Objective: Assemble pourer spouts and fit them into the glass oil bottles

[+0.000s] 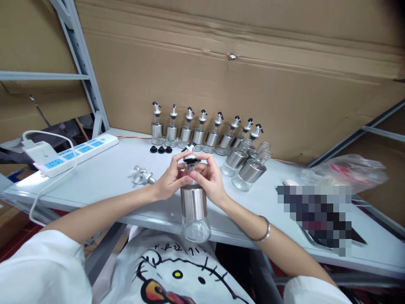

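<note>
Both hands are around the neck of a glass oil bottle (194, 204) with a metal band, held at the table's front edge. My left hand (172, 177) is closed on the neck from the left, its thumb on the front of the glass. From the other side my right hand (210, 179) grips it, thumb also in front. A silver and black pour spout (190, 154) sits in the mouth, between the index fingers. Beyond stands a row of similar bottles (198, 136) with spouts. Two bottles without spouts (249, 173) stand to the right.
Several small black stoppers (161, 149) and loose silver spout parts (141, 175) lie on the left of the table (107, 177). A white power strip (80, 154) is at far left. To the right are a plastic bag (344, 171) and a blurred-out flat device (316, 219). Cardboard (190, 63) stands behind.
</note>
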{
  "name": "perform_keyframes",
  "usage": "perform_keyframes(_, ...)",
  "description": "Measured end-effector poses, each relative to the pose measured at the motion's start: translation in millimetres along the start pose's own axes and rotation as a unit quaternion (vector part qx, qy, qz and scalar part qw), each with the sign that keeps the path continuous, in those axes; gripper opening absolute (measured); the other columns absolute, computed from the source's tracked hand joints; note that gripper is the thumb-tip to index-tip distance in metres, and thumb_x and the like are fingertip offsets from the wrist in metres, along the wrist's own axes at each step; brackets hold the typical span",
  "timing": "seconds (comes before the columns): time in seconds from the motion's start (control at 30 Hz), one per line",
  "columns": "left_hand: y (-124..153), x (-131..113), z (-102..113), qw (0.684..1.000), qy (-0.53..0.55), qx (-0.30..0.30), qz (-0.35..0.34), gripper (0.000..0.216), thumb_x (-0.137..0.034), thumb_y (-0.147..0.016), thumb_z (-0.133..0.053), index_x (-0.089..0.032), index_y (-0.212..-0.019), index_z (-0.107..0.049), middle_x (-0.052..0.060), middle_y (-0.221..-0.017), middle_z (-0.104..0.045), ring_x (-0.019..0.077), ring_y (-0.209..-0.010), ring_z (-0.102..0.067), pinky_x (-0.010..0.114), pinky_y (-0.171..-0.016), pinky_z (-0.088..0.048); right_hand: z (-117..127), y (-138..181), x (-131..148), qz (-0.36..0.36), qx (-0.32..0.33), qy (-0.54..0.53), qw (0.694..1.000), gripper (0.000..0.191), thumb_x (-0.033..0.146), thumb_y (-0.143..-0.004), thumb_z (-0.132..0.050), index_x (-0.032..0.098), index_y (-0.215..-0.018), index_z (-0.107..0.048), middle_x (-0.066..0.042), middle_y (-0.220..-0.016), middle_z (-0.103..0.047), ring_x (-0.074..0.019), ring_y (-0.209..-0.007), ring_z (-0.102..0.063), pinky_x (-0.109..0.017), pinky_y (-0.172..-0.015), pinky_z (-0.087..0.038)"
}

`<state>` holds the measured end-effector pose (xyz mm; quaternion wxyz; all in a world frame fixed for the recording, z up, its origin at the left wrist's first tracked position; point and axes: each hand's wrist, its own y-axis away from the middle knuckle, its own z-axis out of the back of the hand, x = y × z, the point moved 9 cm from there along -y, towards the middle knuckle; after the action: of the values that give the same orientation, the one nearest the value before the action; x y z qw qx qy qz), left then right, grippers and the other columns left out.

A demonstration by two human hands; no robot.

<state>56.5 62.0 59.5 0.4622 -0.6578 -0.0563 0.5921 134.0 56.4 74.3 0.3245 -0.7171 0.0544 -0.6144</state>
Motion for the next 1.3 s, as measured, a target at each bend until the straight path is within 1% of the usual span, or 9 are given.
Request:
perform_keyframes(0.13,-0.5,-1.3,-0.2,1.000,0.012,-0.005,0.005,0.057,-0.044,-0.088,-0.061,-0.032,-0.133,-0.027,0.001,-0.092,-0.059,0.0094,-0.068,-0.061,0.019,-0.058,-0.048,0.8,-0.8,0.5,-0.016,-0.007,0.003,1.000,0.045,0.044,-0.077,-0.072,0.025,-0.106,-0.042,-0.001,-0.086,-0.071,-0.0172,-0.074,-0.071,-0.034,-0.070,-0.058)
perform_keyframes(0.27,0.5,3.1,1.5,0.999,0.024,-0.019,0.029,0.059,-0.044,-0.085,-0.065,-0.032,-0.129,-0.028,0.001,-0.093,-0.059,0.0067,-0.063,-0.059,0.017,-0.055,-0.046,0.1,-2.1,3.4,-0.014,-0.007,-0.001,1.000,0.048,0.044,-0.076,-0.073,0.027,-0.109,-0.041,0.001,-0.083,-0.069,-0.0161,-0.070,-0.070,-0.032,-0.066,-0.058)
perform_keyframes(0.4,1.1,7.0,3.6,0.997,0.041,-0.040,0.044,0.061,-0.044,-0.082,-0.069,-0.031,-0.125,-0.029,0.000,-0.093,-0.061,0.0063,-0.061,-0.059,0.016,-0.053,-0.047,1.5,-2.6,2.9,-0.013,-0.012,-0.003,1.000,0.045,0.042,-0.076,-0.073,0.025,-0.105,-0.043,0.000,-0.085,-0.070,-0.0150,-0.070,-0.070,-0.030,-0.064,-0.057)
perform_keyframes(0.53,-0.2,7.9,1.9,0.997,0.055,-0.038,0.048,0.055,-0.044,-0.082,-0.069,-0.029,-0.120,-0.032,-0.001,-0.091,-0.064,0.0063,-0.058,-0.061,0.015,-0.051,-0.047,4.3,-3.0,2.3,-0.010,-0.021,-0.006,1.000,0.043,0.041,-0.075,-0.074,0.025,-0.101,-0.043,0.002,-0.081,-0.070,-0.0128,-0.063,-0.068,-0.027,-0.058,-0.055)
perform_keyframes(0.67,0.2,6.5,3.0,0.997,0.052,-0.045,0.037,0.055,-0.043,-0.080,-0.071,-0.028,-0.117,-0.033,-0.002,-0.087,-0.065,0.0046,-0.053,-0.059,0.013,-0.048,-0.044,4.0,-2.5,4.1,-0.003,-0.019,-0.009,1.000,0.041,0.040,-0.075,-0.074,0.025,-0.100,-0.044,0.004,-0.073,-0.068,-0.0109,-0.056,-0.065,-0.024,-0.051,-0.051)
perform_keyframes(0.77,2.1,7.4,3.0,0.997,0.050,-0.046,0.034,0.056,-0.044,-0.079,-0.072,-0.029,-0.117,-0.033,-0.001,-0.089,-0.066,0.0062,-0.056,-0.061,0.015,-0.050,-0.047,3.4,-1.3,4.0,-0.010,-0.020,-0.012,1.000,0.042,0.040,-0.074,-0.074,0.024,-0.099,-0.044,0.005,-0.069,-0.068,-0.0110,-0.052,-0.063,-0.023,-0.049,-0.049)
perform_keyframes(0.9,3.5,7.1,1.9,0.997,0.055,-0.043,0.024,0.054,-0.043,-0.080,-0.071,-0.030,-0.117,-0.034,-0.001,-0.091,-0.067,0.0077,-0.058,-0.063,0.017,-0.052,-0.048,4.0,-0.1,2.6,-0.026,-0.028,-0.013,0.999,0.042,0.038,-0.073,-0.075,0.024,-0.098,-0.044,0.005,-0.068,-0.069,-0.0111,-0.052,-0.065,-0.022,-0.049,-0.050)
perform_keyframes(1.1,0.9,3.3,0.7,0.997,0.061,-0.039,0.022,0.056,-0.040,-0.082,-0.070,-0.028,-0.121,-0.033,-0.003,-0.085,-0.063,0.0036,-0.051,-0.057,0.012,-0.047,-0.043,6.3,0.1,0.0,-0.042,-0.045,-0.027,0.998,0.041,0.037,-0.071,-0.077,0.023,-0.091,-0.043,0.001,-0.079,-0.074,-0.0137,-0.062,-0.070,-0.024,-0.055,-0.055)
perform_keyframes(1.3,1.0,2.9,1.2,0.997,0.067,-0.040,0.027,0.052,-0.041,-0.081,-0.071,-0.028,-0.118,-0.036,-0.003,-0.085,-0.064,0.0053,-0.057,-0.060,0.013,-0.052,-0.047,6.0,0.2,0.2,-0.044,-0.049,-0.029,0.997,0.043,0.039,-0.070,-0.078,0.022,-0.088,-0.043,0.001,-0.075,-0.074,-0.0140,-0.061,-0.071,-0.024,-0.055,-0.056)
